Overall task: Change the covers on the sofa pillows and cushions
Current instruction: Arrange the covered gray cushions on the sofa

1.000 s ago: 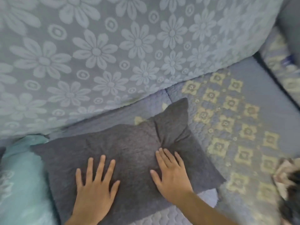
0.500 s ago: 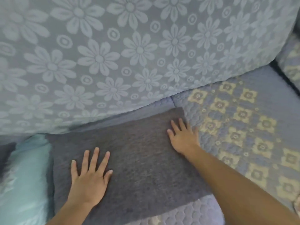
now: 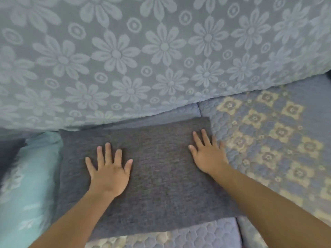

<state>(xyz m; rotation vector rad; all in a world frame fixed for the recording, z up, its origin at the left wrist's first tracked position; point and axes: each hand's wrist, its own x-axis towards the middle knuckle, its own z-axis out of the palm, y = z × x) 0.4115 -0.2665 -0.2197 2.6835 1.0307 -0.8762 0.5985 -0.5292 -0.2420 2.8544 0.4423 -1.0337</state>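
grey pillow (image 3: 157, 178) lies flat on quilted seat (image 3: 268, 140), smooth, unwrinkled; left hand (image 3: 109, 173) at 9 o'clock, right hand (image 3: 208, 155) at 2 o'clock, both pressed flat with fingers spread, gripping nothing.

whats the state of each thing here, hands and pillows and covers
grey pillow: lying flat on the seat, smooth, pressed by both hands
left hand: flat, fingers spread, on the pillow
right hand: flat, at the pillow's right edge
turquoise pillow: lying beside the grey one, untouched
floral backrest cover: on, fairly smooth
quilted seat cover: spread over the seat
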